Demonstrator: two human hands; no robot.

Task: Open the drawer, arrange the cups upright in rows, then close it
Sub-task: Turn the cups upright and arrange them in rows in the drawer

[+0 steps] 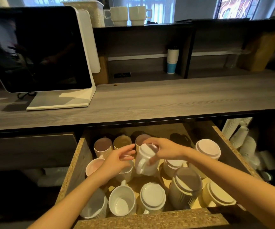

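While your right hand point(164, 150) grips the inverted white ribbed mug point(145, 161) mid-frame above the open chipboard drawer point(151, 219), your open left hand point(117, 160) hovers beside it; turning it carelessly could knock neighbouring cups.

The drawer point(79, 164) stood pulled open beneath the wooden counter point(166, 98), crowded with cups. The right hand point(164, 150) gripped an upside-down white mug point(145, 161) by its base, while the left hand point(117, 160) hovered just beside it, fingers loosely spread.
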